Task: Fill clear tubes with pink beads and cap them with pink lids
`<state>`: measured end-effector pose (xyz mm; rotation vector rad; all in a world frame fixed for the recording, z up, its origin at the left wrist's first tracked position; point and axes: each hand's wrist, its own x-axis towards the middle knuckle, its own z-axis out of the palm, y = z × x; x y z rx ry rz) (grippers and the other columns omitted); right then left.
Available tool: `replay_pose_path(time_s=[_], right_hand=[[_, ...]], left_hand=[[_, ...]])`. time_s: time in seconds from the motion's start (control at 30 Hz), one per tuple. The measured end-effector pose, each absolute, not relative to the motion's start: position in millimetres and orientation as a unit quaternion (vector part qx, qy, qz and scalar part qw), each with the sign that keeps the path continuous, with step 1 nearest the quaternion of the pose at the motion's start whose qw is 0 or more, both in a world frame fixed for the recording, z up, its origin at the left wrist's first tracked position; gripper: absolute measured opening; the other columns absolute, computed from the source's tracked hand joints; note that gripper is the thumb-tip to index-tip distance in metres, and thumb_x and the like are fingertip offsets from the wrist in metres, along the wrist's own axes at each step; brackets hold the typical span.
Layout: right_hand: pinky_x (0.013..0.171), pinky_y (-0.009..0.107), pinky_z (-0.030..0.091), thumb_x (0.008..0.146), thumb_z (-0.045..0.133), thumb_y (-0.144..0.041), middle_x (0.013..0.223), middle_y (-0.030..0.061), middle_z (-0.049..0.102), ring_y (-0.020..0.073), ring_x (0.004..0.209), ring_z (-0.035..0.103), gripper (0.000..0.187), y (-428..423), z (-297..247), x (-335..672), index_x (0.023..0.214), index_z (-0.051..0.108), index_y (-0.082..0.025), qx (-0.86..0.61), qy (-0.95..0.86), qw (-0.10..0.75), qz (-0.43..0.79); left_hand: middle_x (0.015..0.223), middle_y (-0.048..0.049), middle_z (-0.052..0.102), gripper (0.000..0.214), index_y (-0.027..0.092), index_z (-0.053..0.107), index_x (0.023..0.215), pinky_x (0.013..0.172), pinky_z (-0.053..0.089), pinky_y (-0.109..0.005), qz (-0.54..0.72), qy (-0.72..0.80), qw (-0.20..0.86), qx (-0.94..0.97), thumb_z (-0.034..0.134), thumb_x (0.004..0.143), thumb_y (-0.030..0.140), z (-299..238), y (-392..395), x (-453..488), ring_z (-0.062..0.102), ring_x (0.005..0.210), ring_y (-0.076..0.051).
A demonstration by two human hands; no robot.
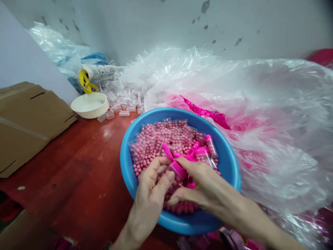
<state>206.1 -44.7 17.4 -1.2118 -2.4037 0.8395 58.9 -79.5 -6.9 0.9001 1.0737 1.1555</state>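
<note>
Both hands meet over a blue basin [127, 166] of pink beads [179, 208]. My left hand [149, 196] is closed, thumb and fingers around a clear plastic tube mostly hidden by them. A bright pink cap [178, 169], with an upright ear-like piece [167, 151], sits at the tube's end. The fingertips of my right hand [203, 180] pinch that cap; its thumb is low, over the beads. Bead-filled clear tubes [145, 132] stand packed at the back of the basin. Right of my hands lie loose pink caps [199, 151] and a capped tube of beads [211, 146].
Empty clear tubes [125, 99] are heaped behind the basin. Crumpled clear plastic bags [260, 104] with pink pieces inside fill the right side. At left are a cardboard box [33, 121], a cream dish [90, 110] and a yellow tape loop [85, 83] on the red table [85, 166].
</note>
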Motion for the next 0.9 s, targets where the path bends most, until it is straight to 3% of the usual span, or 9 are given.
replay_pose_path(time_s=[0.13,0.3,0.4,0.47,0.53,0.6,0.7,0.8,0.9], right_hand=[[0.075,0.028,0.053,0.088,0.047,-0.049,0.099,0.0033,0.068,0.0163,0.091,0.064,0.038,-14.0,39.1,217.6,0.114,0.057,-0.023,-0.431,-0.753,0.259,0.423],[0.069,0.029,0.053,0.094,0.037,-0.048,0.080,0.0042,0.067,0.0146,0.076,0.065,0.042,-7.7,29.2,207.1,0.093,0.065,-0.016,-0.381,-0.668,0.347,0.537],[0.081,0.033,0.052,0.093,0.043,-0.043,0.091,0.0057,0.069,0.0174,0.088,0.065,0.035,-25.3,23.8,207.5,0.088,0.067,-0.018,-0.389,-0.721,0.380,0.430],[0.092,0.040,0.049,0.089,0.050,-0.044,0.113,0.0090,0.065,0.0229,0.109,0.059,0.034,-40.6,19.1,207.6,0.111,0.063,-0.020,-0.406,-0.781,0.358,0.313],[0.095,0.043,0.049,0.081,0.062,-0.043,0.131,0.0158,0.054,0.0279,0.122,0.050,0.061,-54.0,11.4,203.7,0.132,0.045,-0.015,-0.416,-0.824,0.327,0.200],[0.092,0.043,0.051,0.080,0.063,-0.033,0.137,0.0210,0.047,0.0298,0.126,0.045,0.075,-62.5,2.2,195.9,0.142,0.028,-0.009,-0.442,-0.839,0.292,0.124],[0.083,0.042,0.057,0.081,0.058,-0.028,0.129,0.0249,0.053,0.0312,0.116,0.055,0.074,-65.8,-7.9,183.2,0.141,0.023,-0.003,-0.476,-0.833,0.278,0.050],[0.070,0.040,0.059,0.083,0.049,-0.030,0.107,0.0288,0.063,0.0320,0.094,0.066,0.058,-63.7,-10.6,175.7,0.127,0.037,0.005,-0.466,-0.830,0.303,-0.040],[0.055,0.034,0.058,0.085,0.043,-0.033,0.087,0.0267,0.067,0.0283,0.072,0.069,0.046,-61.9,-9.3,174.0,0.110,0.049,0.006,-0.434,-0.836,0.304,-0.142]], left_hand=[[0.075,-0.0012,0.068,0.018,0.015,0.062,0.098,0.059,0.046,-0.016,0.487,0.390,0.722,0.298,0.064,0.082,0.022,-4.5,-75.1,56.5,0.059,0.062,-0.008],[0.065,-0.0023,0.068,0.025,0.011,0.066,0.095,0.052,0.048,-0.018,0.495,0.392,0.748,0.206,0.072,0.073,0.021,-3.6,-73.9,54.7,0.061,0.055,-0.010],[0.065,-0.0022,0.069,0.025,0.011,0.068,0.093,0.052,0.048,-0.016,0.514,0.401,0.738,0.174,0.074,0.071,0.020,-2.8,-71.0,55.3,0.061,0.054,-0.009],[0.071,-0.0029,0.071,0.024,0.012,0.068,0.095,0.057,0.049,-0.016,0.536,0.406,0.722,0.163,0.072,0.073,0.018,-1.8,-68.9,56.1,0.063,0.059,-0.009],[0.081,-0.0044,0.073,0.024,0.014,0.067,0.099,0.064,0.051,-0.018,0.550,0.410,0.709,0.162,0.069,0.075,0.018,-0.8,-67.7,56.9,0.066,0.068,-0.011],[0.088,-0.0059,0.073,0.026,0.015,0.066,0.103,0.071,0.052,-0.022,0.554,0.411,0.703,0.175,0.068,0.077,0.019,-0.2,-68.0,57.5,0.068,0.076,-0.015],[0.101,-0.0065,0.072,0.029,0.018,0.065,0.108,0.082,0.051,-0.027,0.561,0.401,0.693,0.209,0.066,0.079,0.022,-1.2,-70.7,58.1,0.067,0.089,-0.019],[0.107,-0.0044,0.070,0.028,0.021,0.065,0.110,0.090,0.048,-0.025,0.571,0.401,0.673,0.245,0.064,0.081,0.022,-4.4,-74.2,58.9,0.064,0.098,-0.018],[0.104,-0.0031,0.071,0.025,0.021,0.068,0.106,0.089,0.047,-0.023,0.577,0.424,0.641,0.278,0.065,0.081,0.021,-8.7,-76.3,59.5,0.064,0.098,-0.017]])
